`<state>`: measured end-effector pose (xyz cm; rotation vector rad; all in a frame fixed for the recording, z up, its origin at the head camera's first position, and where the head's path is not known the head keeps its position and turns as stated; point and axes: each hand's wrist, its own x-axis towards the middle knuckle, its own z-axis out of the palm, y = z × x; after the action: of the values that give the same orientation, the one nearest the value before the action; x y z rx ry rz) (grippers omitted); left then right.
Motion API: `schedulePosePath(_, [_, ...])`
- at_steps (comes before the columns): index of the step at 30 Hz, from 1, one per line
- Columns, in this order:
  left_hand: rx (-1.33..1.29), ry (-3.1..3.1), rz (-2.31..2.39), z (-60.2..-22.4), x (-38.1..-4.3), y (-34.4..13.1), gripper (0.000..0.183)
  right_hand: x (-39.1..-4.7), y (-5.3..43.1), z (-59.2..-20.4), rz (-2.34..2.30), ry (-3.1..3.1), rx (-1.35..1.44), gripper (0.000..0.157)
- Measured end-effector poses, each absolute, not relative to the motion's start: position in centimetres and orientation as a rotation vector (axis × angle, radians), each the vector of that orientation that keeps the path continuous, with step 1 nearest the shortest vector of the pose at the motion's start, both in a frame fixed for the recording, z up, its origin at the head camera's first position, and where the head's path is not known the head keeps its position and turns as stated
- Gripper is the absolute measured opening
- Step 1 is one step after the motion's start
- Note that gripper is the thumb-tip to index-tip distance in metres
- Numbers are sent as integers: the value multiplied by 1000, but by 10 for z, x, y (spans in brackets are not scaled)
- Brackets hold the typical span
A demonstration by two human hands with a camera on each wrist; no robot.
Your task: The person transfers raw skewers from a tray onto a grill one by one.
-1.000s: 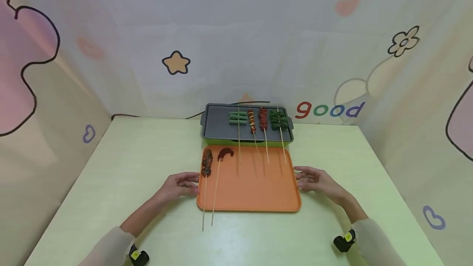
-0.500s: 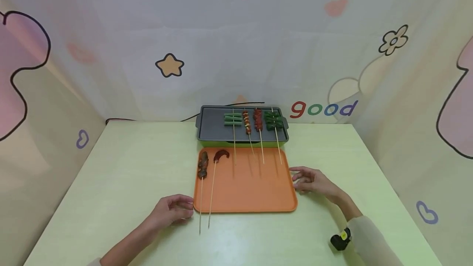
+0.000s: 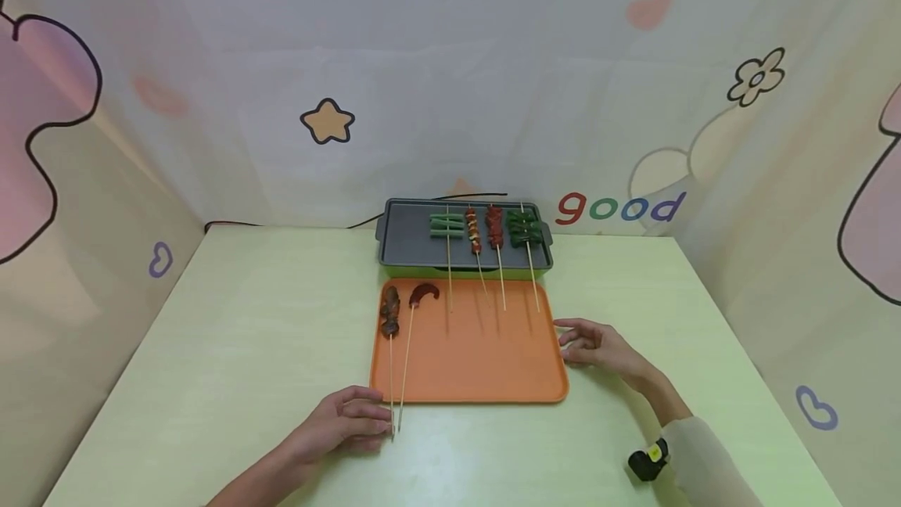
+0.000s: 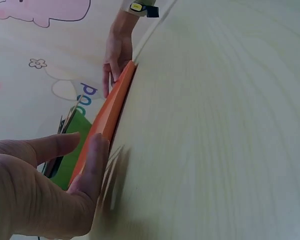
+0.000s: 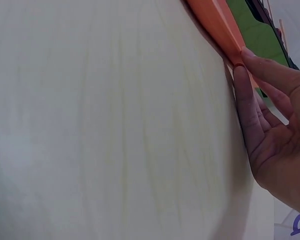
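In the head view my left hand (image 3: 345, 422) is at the front left corner of the orange tray (image 3: 479, 386), its fingertips against the lower stick of a skewer of brown meat pieces (image 3: 390, 311). Thumb and finger are extended in the left wrist view. Beside that skewer lies one with a dark red curled piece (image 3: 422, 293); both sticks overhang the tray's front edge. My right hand (image 3: 598, 346) touches the tray's right rim with thumb and fingers spread along it. The right wrist view has its fingertips (image 5: 245, 55) at the tray rim.
Behind the tray stands a green-sided grill with a dark plate (image 3: 408, 237). Several skewers lie on it: green stalks (image 3: 438, 227), small mixed pieces (image 3: 473, 233), red meat (image 3: 495, 229) and green peppers (image 3: 522, 229). Their sticks reach over the tray. A printed curtain surrounds the table.
My left hand has moved from the tray's left side toward me, then right to the stick ends. The brown meat skewer's lower end has shifted right. My right hand stays at the rim.
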<state>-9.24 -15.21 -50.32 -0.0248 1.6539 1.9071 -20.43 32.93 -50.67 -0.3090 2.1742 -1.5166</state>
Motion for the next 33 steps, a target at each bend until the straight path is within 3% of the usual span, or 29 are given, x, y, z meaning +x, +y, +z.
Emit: schedulePosePath(33, [-153, 1674, 1911, -498, -98, -140, 62, -199, 327, -506, -1540, 2183, -281, 60])
